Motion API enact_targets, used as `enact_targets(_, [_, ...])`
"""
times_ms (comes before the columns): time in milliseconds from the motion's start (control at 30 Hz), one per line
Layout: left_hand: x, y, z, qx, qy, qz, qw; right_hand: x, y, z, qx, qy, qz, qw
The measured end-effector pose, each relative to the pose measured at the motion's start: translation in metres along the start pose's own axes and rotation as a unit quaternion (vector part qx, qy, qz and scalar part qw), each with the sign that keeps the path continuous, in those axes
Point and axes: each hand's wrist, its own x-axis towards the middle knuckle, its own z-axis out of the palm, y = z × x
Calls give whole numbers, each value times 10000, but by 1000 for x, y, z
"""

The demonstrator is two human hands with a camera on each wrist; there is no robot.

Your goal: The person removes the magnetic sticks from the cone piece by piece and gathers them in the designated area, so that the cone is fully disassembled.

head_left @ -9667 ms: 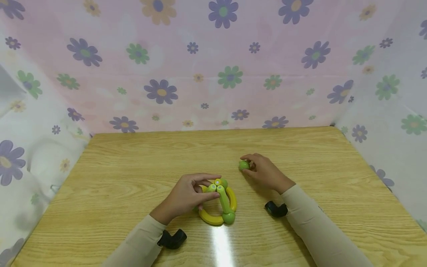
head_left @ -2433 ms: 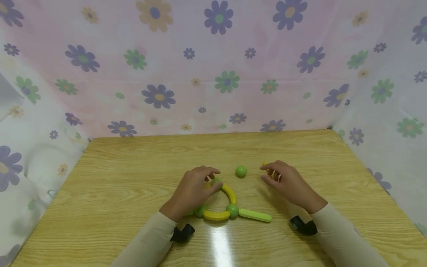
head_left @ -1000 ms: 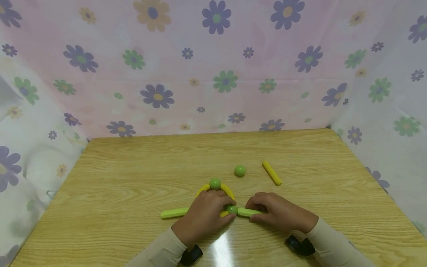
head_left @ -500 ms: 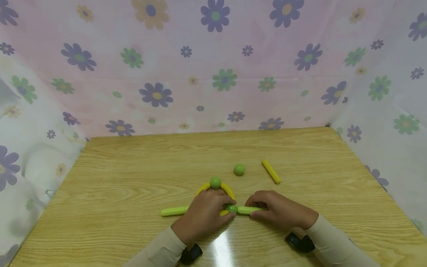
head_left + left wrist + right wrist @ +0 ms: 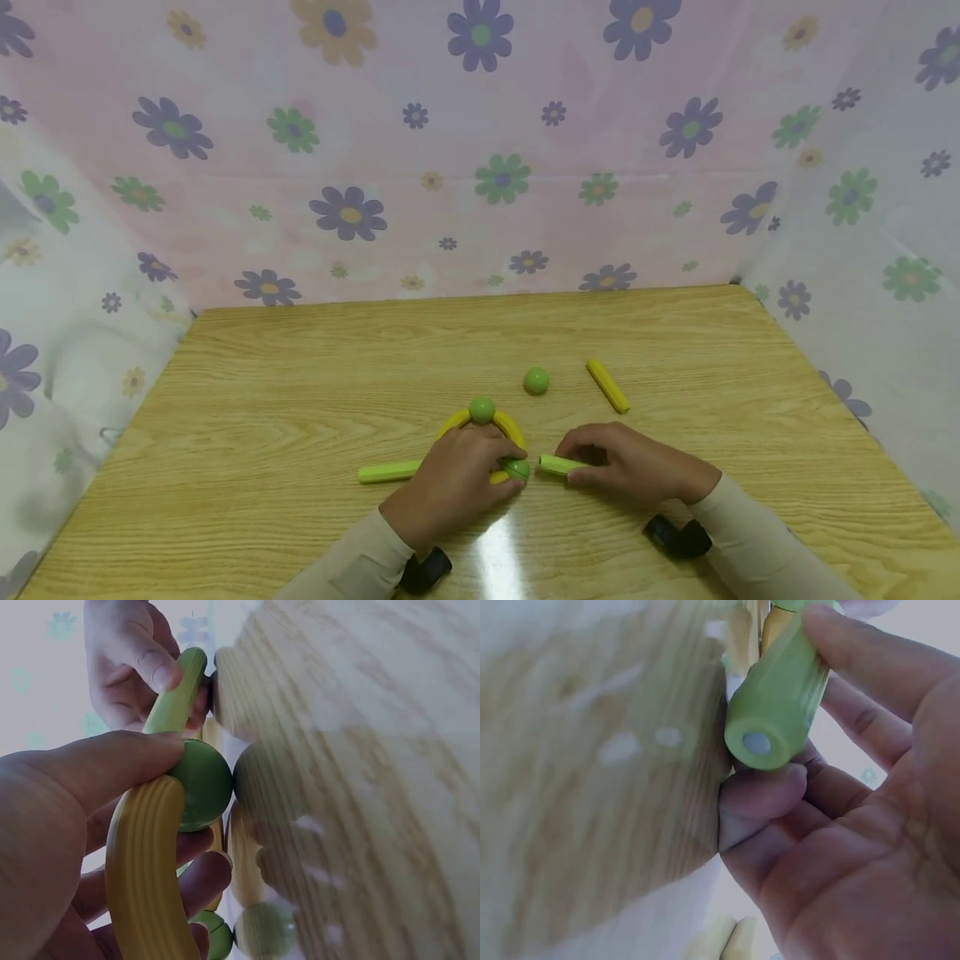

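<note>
My left hand (image 5: 453,479) pinches a green ball (image 5: 517,469) at the right corner of a ring made of curved yellow rods (image 5: 511,428) and green balls. Another green ball (image 5: 482,409) tops the ring; the hand covers the ring's left and lower parts. A straight light-green rod (image 5: 388,472) sticks out to the left from under that hand. My right hand (image 5: 626,462) pinches a second straight light-green rod (image 5: 558,465) between thumb and fingers. In the head view a small gap parts this rod from the ball. A pale round spot marks the rod's end in the right wrist view.
Behind the ring lie a loose green ball (image 5: 536,381) and a straight yellow rod (image 5: 608,386) on the wooden table (image 5: 337,367). Flowered cloth (image 5: 420,167) hangs along the back and sides. Black wrist cameras (image 5: 677,536) sit below both wrists.
Both hands came down to the ring and gripped the right ball and its green rod. Since half a second ago, the right hand has pulled that rod slightly away from the ball.
</note>
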Motion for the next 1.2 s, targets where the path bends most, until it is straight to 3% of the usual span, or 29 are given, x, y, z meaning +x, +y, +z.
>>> enact_targets(100, [0,-1,-1,15,23,11,10000,1,0,-5,-127,254,94,9996])
enact_targets(200, [0,-1,-1,13,-28,-3,10000,2,-4,-13,-467,909,360,9941])
enact_targets(367, [-1,-1,0,68,-83,11,9999,10,-6,-33,-1190,2309,1016,9603])
enact_targets(467, [-1,-2,1,123,-49,99,9999,14,-2,-47,-1406,2754,1301,9421])
enact_targets(800, [0,-3,-1,266,-59,242,9993,8,34,-73,-1435,2653,2163,9286])
enact_targets(967, [-1,-3,-2,311,-44,259,9992,4,46,-75,-1400,2400,2385,9306])
enact_targets(1200, [0,-3,0,351,-25,307,9989,0,53,-75,-1506,2192,2340,9352])
